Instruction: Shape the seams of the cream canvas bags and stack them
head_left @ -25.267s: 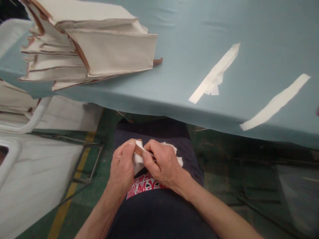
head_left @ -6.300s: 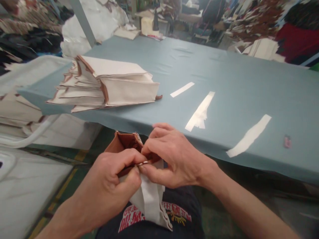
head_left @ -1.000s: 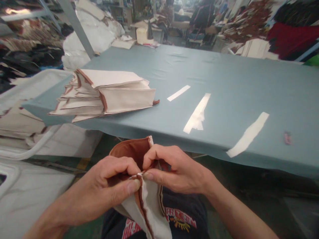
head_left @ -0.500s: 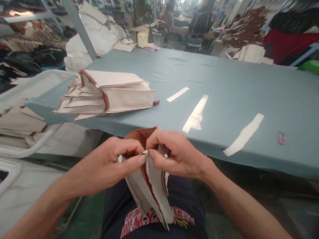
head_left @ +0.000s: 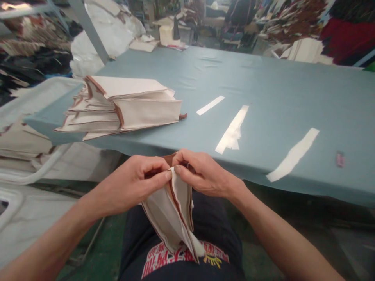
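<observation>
Over my lap I hold a cream cloth bag with brown trim (head_left: 172,210), hanging folded below my fingers. My left hand (head_left: 137,183) pinches its top edge between thumb and fingers. My right hand (head_left: 199,175) pinches the same edge from the other side, fingertips almost touching the left ones. A bit of brown lining shows between the two hands. Both hands are just in front of the near edge of the blue-grey table (head_left: 263,89).
A stack of similar cream bags (head_left: 123,107) lies on the table's left part. Three white strips (head_left: 233,130) lie across the table, and a small pink item (head_left: 340,159) sits at the right. White frames and more bags stand at my left (head_left: 26,148).
Over the last second both hands rose with the bag, and the open brown mouth has been pressed shut, so the bag now hangs flatter.
</observation>
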Tool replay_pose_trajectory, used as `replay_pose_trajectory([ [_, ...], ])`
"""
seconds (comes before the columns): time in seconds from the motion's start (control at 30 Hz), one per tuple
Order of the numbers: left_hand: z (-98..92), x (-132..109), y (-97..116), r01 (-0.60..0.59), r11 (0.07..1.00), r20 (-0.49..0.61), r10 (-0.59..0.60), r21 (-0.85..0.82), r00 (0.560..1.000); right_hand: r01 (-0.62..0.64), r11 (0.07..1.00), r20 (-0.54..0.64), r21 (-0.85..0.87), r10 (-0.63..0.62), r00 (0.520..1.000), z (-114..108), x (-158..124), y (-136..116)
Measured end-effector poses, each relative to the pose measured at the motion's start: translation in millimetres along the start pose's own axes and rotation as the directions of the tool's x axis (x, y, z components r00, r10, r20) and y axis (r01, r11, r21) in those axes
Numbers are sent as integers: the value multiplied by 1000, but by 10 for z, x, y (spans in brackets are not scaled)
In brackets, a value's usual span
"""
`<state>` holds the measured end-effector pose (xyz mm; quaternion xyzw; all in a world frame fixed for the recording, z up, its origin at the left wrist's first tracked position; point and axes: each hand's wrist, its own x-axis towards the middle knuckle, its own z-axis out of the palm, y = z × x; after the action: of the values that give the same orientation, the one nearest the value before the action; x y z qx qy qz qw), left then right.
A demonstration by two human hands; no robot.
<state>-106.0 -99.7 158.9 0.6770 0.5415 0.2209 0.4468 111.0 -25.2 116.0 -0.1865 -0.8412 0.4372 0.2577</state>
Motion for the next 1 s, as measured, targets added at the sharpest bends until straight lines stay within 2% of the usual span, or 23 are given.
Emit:
replay_pose_trajectory([
  [0.13,108,-106,18,-117,980,-85,132,162,988,10,1000,6,-26,-10,1000,-34,-88,-75],
  [0.27,213,-183,14,-232,922,-179,296,310,938,-11,1000,4,19,11,1000,-52,-145,-145],
  [0.33,254,-220,6,-256,892,-200,347,372,916,-30,999,30,-27,31,999,-47,-155,-176],
  [0.47,288,-283,-2,-262,843,-193,388,470,901,-23,993,112,-114,35,993,-38,-150,-215],
  [0.53,291,-301,0,-288,821,-175,418,493,891,-20,999,134,-37,25,991,-41,-145,-216],
  [0.63,290,-325,-8,-343,786,-126,464,514,877,-57,976,164,208,23,986,-29,-139,-199],
  [0.8,263,-461,-207,-399,729,-69,519,557,852,-229,790,211,569,129,969,94,-147,-169],
  [0.9,264,-561,-406,-387,706,-47,510,594,859,-312,671,254,672,186,949,185,-168,-132],
  [1.0,310,-593,-496,-362,750,-63,471,554,880,-357,640,282,681,222,934,232,-190,-100],
])
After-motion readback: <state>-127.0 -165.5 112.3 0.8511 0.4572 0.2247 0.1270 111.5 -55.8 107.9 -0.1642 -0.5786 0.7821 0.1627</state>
